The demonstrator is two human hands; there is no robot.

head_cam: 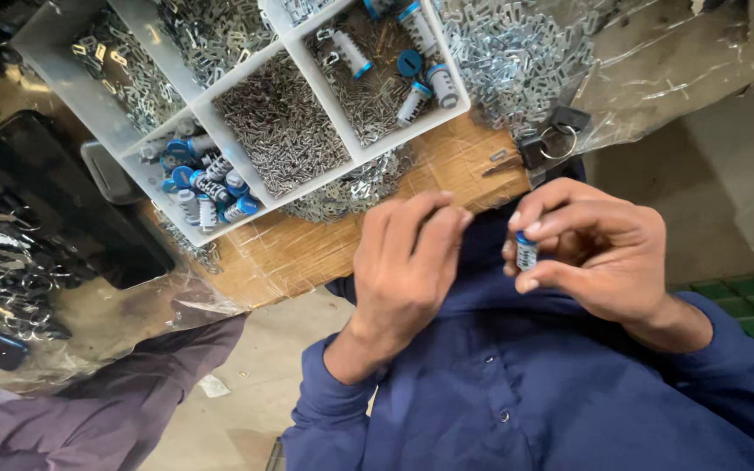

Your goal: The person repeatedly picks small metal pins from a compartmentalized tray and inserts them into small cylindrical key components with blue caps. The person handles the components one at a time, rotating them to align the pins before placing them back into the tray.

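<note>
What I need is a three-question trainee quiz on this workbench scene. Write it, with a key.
1. True or false: the right hand pinches a small cylinder with a blue cap.
2. How many compartments of the white tray hold blue-capped cylinders? A) none B) at least two C) exactly one
3. Fill in: the left hand comes out of a ___ sleeve.

Key: 1 true; 2 B; 3 blue.
</note>
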